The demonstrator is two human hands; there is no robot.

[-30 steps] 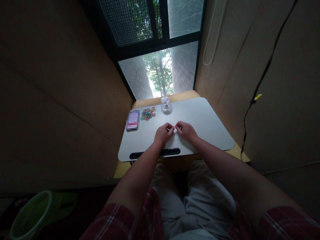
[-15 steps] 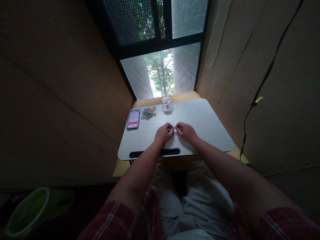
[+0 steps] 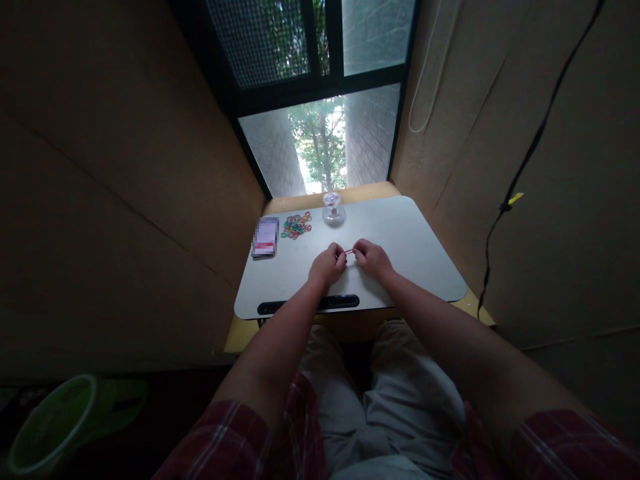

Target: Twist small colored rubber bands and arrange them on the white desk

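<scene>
Above the middle of the white lap table (image 3: 400, 233), a thin red rubber band (image 3: 349, 251) stretches as a narrow loop between my two hands. My left hand (image 3: 329, 265) pinches one end, its fingers curled. At the other end, the thumb and index finger of my right hand (image 3: 371, 258) are pinched on the band. A loose pile of multicoloured bands (image 3: 297, 226) lies beyond and to the left of my hands. Straight ahead near the far edge stands a clear plastic container (image 3: 333, 212) with a narrow waist.
A phone (image 3: 265, 237) with a blurred screen lies at the table's left edge. Along the near edge runs a black ledge (image 3: 345, 301). Walls flank both sides, and a window (image 3: 320, 143) rises behind. On the floor at lower left is a green bin (image 3: 55, 423).
My right hand has moved slightly away from the left and a little up. The gap between the hands is wider, and more of the red rubber band shows.
</scene>
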